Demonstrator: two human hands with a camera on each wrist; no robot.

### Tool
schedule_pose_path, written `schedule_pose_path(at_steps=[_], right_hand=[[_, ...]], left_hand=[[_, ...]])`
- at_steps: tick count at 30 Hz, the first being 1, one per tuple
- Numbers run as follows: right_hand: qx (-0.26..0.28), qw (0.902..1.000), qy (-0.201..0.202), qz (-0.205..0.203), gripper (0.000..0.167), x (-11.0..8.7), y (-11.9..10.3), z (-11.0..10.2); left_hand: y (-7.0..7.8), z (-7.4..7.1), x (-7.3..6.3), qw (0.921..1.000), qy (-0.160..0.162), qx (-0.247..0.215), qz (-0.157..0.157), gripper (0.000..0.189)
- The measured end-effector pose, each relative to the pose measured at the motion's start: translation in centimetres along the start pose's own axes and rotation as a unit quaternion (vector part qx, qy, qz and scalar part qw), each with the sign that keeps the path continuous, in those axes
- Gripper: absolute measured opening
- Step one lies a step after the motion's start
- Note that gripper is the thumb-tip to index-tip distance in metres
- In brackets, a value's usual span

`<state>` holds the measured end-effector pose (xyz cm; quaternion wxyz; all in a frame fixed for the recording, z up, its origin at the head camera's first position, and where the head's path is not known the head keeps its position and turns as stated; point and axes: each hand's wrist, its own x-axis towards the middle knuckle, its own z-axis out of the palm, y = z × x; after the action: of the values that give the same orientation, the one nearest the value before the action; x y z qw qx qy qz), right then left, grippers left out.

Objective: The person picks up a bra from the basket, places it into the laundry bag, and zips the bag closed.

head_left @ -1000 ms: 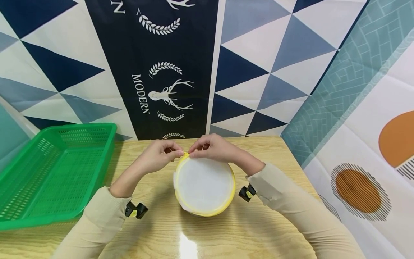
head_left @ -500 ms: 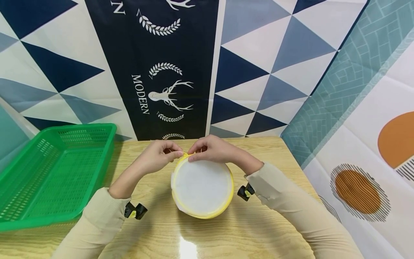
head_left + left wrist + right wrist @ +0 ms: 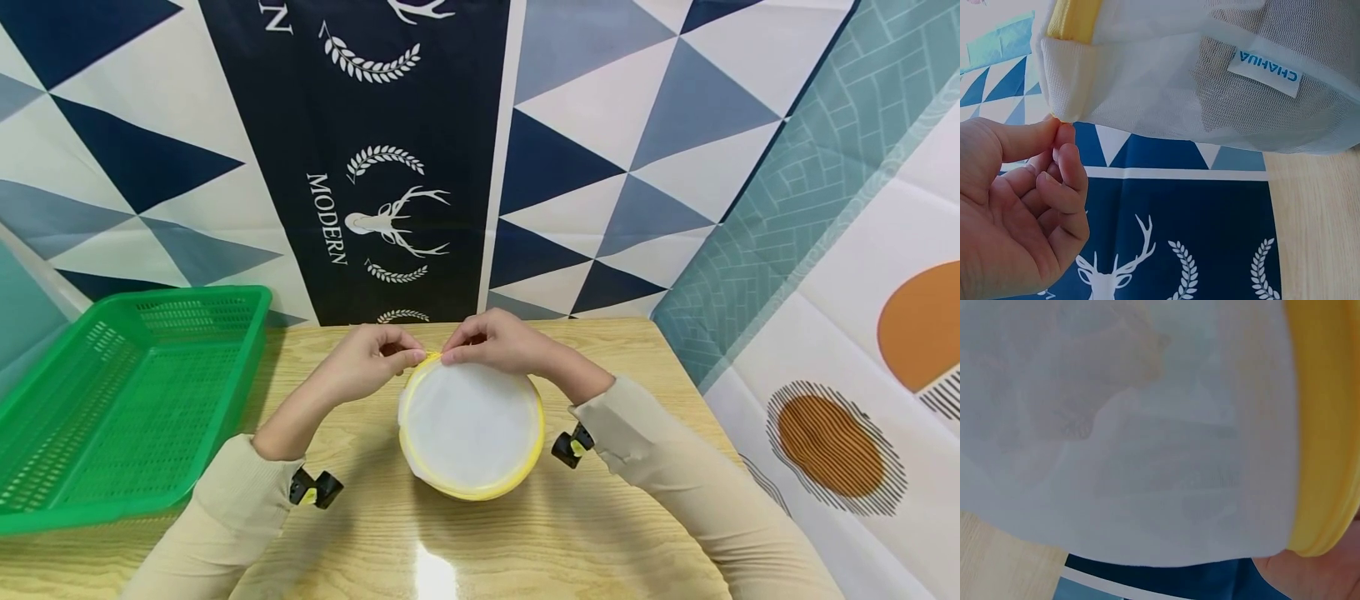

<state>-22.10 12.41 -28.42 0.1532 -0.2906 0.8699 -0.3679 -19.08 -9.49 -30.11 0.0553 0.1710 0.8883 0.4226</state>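
A white mesh laundry bag (image 3: pixel 472 429) stands on the table as a round drum, its top ringed by a yellow zipper (image 3: pixel 538 454). At the far side of that ring, my left hand (image 3: pixel 375 358) pinches the zipper's end between thumb and index finger. Right beside it, my right hand (image 3: pixel 495 343) pinches the yellow edge, thumb over the bag's top. In the left wrist view a white label (image 3: pixel 1266 74) shows on the bag's side, with the left fingertips at a white end tab (image 3: pixel 1065 81). Much of the right hand (image 3: pixel 1322 572) is hidden behind the bag in its wrist view.
A green plastic basket (image 3: pixel 255 350) stands left of the bag. Behind the wooden table (image 3: pixel 360 542) rises a patterned wall covering (image 3: pixel 405 108), and another (image 3: pixel 847 333) runs along the right side. Black wrist cameras (image 3: pixel 573 446) sit on both sleeves.
My right hand has dipped slightly and then moved a little right, up and away from the left hand. The bag's top has shifted and tilted slightly; the left hand stays in place.
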Motion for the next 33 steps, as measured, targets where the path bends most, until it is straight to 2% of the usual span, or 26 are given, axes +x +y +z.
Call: schedule_pose_path(at_steps=[17, 33], right_hand=[[0.044, 0.9985, 0.02, 0.025, 0.016, -0.3, 0.5, 0.0], [0.048, 0.9981, 0.026, 0.029, 0.016, -0.6, 1.1, -0.4]], left_hand=[[-0.6, -0.2, -0.4, 0.9999, 0.01, -0.01, 0.005, 0.013], [-0.9, -0.1, -0.6, 0.9998, 0.014, -0.015, 0.001, 0.014]])
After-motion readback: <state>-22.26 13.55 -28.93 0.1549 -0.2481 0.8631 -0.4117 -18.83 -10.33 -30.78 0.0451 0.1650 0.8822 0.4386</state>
